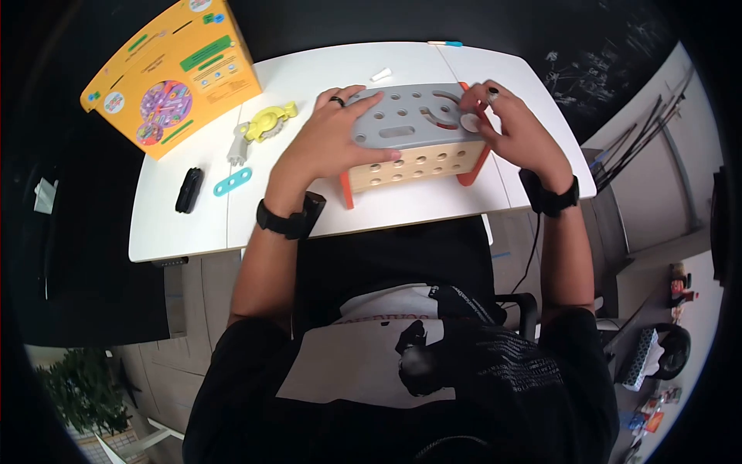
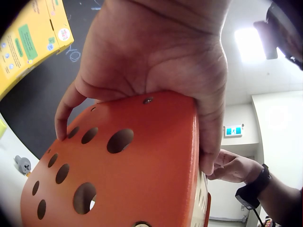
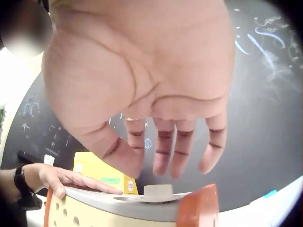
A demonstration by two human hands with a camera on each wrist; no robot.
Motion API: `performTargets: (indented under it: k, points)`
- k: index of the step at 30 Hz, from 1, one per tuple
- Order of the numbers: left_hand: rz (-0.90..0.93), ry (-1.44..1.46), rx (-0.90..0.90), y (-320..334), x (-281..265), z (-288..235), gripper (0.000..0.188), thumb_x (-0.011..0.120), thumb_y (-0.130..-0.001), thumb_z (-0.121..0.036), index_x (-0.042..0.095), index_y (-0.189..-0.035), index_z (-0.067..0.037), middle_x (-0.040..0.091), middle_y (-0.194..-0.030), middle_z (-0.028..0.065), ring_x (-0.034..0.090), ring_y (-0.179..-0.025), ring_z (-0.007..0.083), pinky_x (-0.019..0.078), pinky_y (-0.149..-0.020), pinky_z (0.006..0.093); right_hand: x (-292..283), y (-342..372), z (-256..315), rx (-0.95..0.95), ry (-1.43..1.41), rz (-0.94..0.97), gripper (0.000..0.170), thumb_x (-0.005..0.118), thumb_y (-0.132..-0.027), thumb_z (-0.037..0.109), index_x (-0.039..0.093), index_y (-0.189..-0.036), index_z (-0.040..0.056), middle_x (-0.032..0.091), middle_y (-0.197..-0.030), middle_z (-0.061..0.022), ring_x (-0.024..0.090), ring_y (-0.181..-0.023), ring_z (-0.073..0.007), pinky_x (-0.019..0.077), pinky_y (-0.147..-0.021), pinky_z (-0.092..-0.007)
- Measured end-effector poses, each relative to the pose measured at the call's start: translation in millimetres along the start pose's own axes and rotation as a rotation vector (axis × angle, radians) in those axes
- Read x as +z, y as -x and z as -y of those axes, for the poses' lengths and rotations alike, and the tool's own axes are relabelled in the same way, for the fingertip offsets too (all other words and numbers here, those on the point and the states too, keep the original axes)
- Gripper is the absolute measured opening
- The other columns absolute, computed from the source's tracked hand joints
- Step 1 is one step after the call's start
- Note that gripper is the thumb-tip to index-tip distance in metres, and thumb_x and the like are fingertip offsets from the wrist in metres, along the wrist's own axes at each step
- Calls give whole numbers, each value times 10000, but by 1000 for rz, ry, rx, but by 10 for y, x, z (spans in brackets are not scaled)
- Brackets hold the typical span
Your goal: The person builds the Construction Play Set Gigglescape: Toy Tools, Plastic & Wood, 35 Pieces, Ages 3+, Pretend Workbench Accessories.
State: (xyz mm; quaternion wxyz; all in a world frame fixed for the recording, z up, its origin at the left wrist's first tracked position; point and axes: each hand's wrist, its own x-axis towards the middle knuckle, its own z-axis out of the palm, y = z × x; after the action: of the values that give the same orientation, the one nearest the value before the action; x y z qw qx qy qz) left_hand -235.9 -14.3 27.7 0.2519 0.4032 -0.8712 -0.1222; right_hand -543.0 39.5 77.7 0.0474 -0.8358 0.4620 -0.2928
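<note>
A toy workbench stands on the table, with a grey top (image 1: 398, 120) full of holes and slots, pale wooden sides (image 1: 417, 166) and orange end panels (image 2: 156, 161). My left hand (image 1: 325, 139) grips its left end, thumb along the front edge and fingers across the top. Over the right end hangs my right hand (image 1: 514, 127), fingers loosely bent and pointing down. Just below those fingertips, a pale round knob (image 3: 159, 192) sits on the grey top, with a small gap between in the right wrist view.
Left of the workbench lie a yellow-and-grey toy saw (image 1: 267, 124), a turquoise strip with holes (image 1: 233, 182) and a black case (image 1: 188, 190). A yellow box (image 1: 174, 73) stands at the back left. Behind the bench is a small white piece (image 1: 381, 74).
</note>
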Motion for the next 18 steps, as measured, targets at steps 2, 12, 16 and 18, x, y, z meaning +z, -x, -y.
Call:
performTargets:
  k: [2,12,16,18]
  points:
    - [6,0,-4,-5,13,-2,1057,875,-637,-661,591,-1469,-73,482,-1544,251,342,-1471,454,390,-1177,516,-7,-17,-32,125,167,66,70,652,-893,22,687,-953,25,660,-971,-165,657,-892,-310,525,-770,-403]
    - [15,-22,-30,17,3,-12,970,883,-684,-602,583,-1491,-154,460,-1578,179,358,-1464,409,375,-1182,519,-11,-49,-124,143,51,148,156,653,-910,-49,725,-1015,39,703,-999,-128,668,-939,-281,539,-866,-402]
    - [9,-25,-20,16,18,3,971,879,-687,-607,581,-1492,-152,460,-1579,179,365,-1458,420,373,-1183,519,-6,2,-221,-1,-1,121,156,677,-933,16,737,-1069,62,677,-965,-128,659,-898,-282,530,-821,-403]
    - [-3,-21,-15,10,19,11,1011,878,-661,-635,592,-1473,-105,482,-1555,208,363,-1465,422,393,-1173,513,-6,-10,-227,-68,-44,99,142,689,-938,40,740,-1068,61,670,-942,-128,656,-887,-278,531,-820,-402]
